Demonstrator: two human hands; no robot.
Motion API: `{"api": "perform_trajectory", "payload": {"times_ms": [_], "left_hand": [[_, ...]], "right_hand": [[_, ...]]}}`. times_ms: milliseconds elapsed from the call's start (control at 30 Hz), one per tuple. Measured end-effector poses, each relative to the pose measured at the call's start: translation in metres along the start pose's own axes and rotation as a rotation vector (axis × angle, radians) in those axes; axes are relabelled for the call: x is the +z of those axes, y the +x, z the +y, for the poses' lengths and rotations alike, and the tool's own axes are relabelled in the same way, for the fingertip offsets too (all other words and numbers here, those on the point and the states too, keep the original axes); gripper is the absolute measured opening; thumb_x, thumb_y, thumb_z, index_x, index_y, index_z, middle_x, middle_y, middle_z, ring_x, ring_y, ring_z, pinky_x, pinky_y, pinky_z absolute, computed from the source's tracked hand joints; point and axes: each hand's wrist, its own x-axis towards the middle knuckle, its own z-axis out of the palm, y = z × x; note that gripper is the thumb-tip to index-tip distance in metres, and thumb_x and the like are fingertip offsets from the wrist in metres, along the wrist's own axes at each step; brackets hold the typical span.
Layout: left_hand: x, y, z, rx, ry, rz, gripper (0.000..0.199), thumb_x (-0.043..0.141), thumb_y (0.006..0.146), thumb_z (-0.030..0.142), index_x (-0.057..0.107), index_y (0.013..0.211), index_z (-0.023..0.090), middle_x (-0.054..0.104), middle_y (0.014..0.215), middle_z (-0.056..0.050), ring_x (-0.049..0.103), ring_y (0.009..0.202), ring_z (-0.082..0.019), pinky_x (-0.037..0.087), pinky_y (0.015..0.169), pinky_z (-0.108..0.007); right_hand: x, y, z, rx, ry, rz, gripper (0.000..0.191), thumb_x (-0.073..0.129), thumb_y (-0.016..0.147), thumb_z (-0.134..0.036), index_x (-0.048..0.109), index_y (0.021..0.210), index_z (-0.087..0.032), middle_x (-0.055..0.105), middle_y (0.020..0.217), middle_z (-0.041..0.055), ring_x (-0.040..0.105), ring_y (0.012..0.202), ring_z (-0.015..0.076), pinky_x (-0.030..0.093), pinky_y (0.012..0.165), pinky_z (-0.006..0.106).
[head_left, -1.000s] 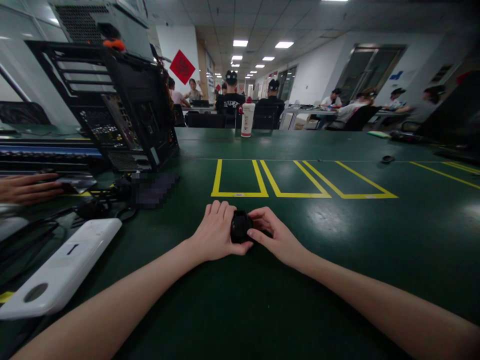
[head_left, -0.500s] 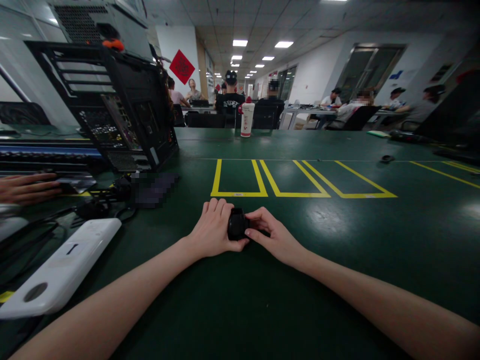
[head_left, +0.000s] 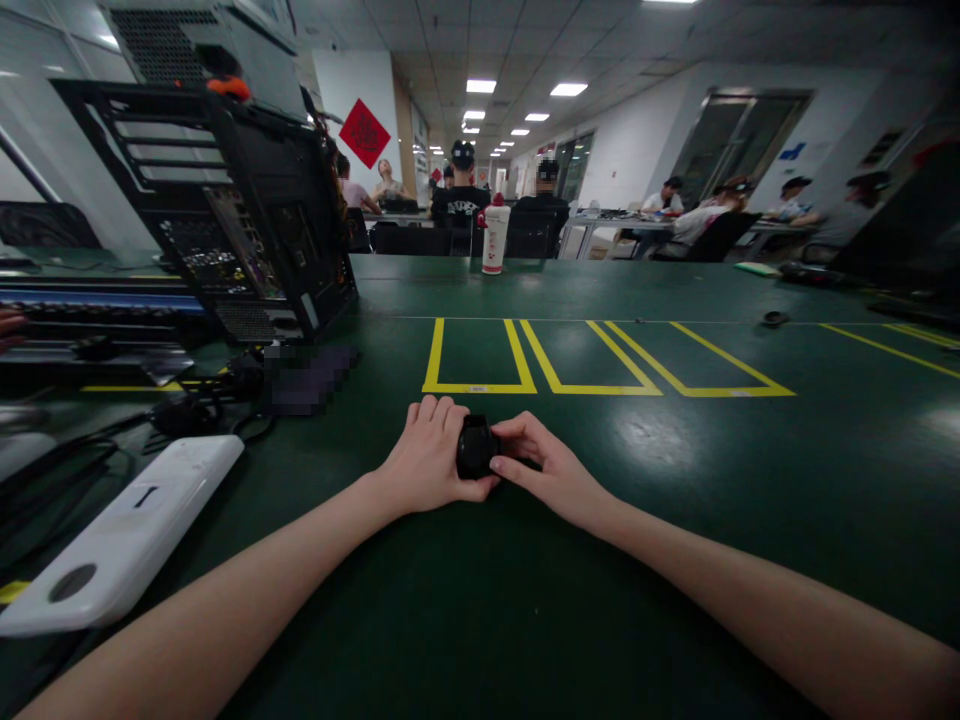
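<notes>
A small black rounded object [head_left: 475, 448] sits between my two hands at the middle of the green table [head_left: 480, 600]; its exact kind does not show. My left hand [head_left: 424, 455] is wrapped round its left side, thumb along the near edge. From the right, my right hand [head_left: 541, 465] pinches the object's edge between thumb and fingers. Just beyond my hands lie several yellow tape outlines [head_left: 480, 389] on the tabletop.
An open black computer case [head_left: 289, 220] stands at the left. Closer in are black cables [head_left: 180, 415] and a white elongated device [head_left: 142, 525]. A white bottle with a red cap [head_left: 493, 240] stands on the table's far side. Several people sit at tables beyond.
Another person's hand at the far left has drawn back almost out of view. Both my hands and the black object stay practically where they were.
</notes>
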Motion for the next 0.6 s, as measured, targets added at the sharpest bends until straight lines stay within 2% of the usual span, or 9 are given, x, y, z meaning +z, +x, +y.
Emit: {"api": "perform_trajectory", "payload": {"times_ms": [100, 233, 467, 600], "left_hand": [[-0.0001, 0.0002, -0.0007, -0.006, -0.026, -0.001, 0.061, 0.052, 0.062, 0.060, 0.046, 0.099, 0.012, 0.047, 0.091, -0.010, 0.041, 0.082, -0.025, 0.036, 0.070, -0.038], [0.0000, 0.0009, -0.0020, -0.011, -0.045, -0.003, 0.060, 0.052, 0.062, 0.061, 0.046, 0.098, 0.013, 0.047, 0.090, -0.010, 0.041, 0.081, -0.025, 0.035, 0.070, -0.038], [-0.0002, 0.0012, -0.0017, -0.009, -0.026, -0.005, 0.060, 0.052, 0.062, 0.060, 0.047, 0.097, 0.011, 0.047, 0.089, -0.010, 0.041, 0.081, -0.025, 0.035, 0.070, -0.038], [0.0013, 0.0012, -0.0013, -0.015, -0.027, 0.005, 0.060, 0.053, 0.061, 0.059, 0.047, 0.097, 0.012, 0.047, 0.089, -0.010, 0.041, 0.082, -0.025, 0.035, 0.071, -0.039]], "right_hand": [[0.0005, 0.0017, 0.0000, 0.028, 0.005, 0.023, 0.022, 0.056, 0.079, -0.023, 0.047, 0.099, -0.023, 0.054, 0.102, 0.0014, 0.056, 0.097, 0.0161, 0.046, 0.088, 0.039], [0.0006, 0.0026, 0.0013, 0.086, -0.010, 0.026, 0.032, 0.056, 0.079, -0.026, 0.044, 0.108, -0.022, 0.053, 0.108, 0.0046, 0.055, 0.098, 0.0177, 0.047, 0.087, 0.041], [0.0013, 0.0000, 0.0003, -0.019, -0.061, -0.004, 0.032, 0.058, 0.077, -0.019, 0.044, 0.105, -0.022, 0.050, 0.108, 0.0038, 0.052, 0.103, 0.0176, 0.042, 0.093, 0.041], [0.0021, 0.0008, 0.0016, 0.008, 0.016, 0.003, 0.025, 0.054, 0.080, -0.023, 0.044, 0.102, -0.023, 0.052, 0.104, 0.0035, 0.054, 0.101, 0.0170, 0.044, 0.091, 0.040]]}}
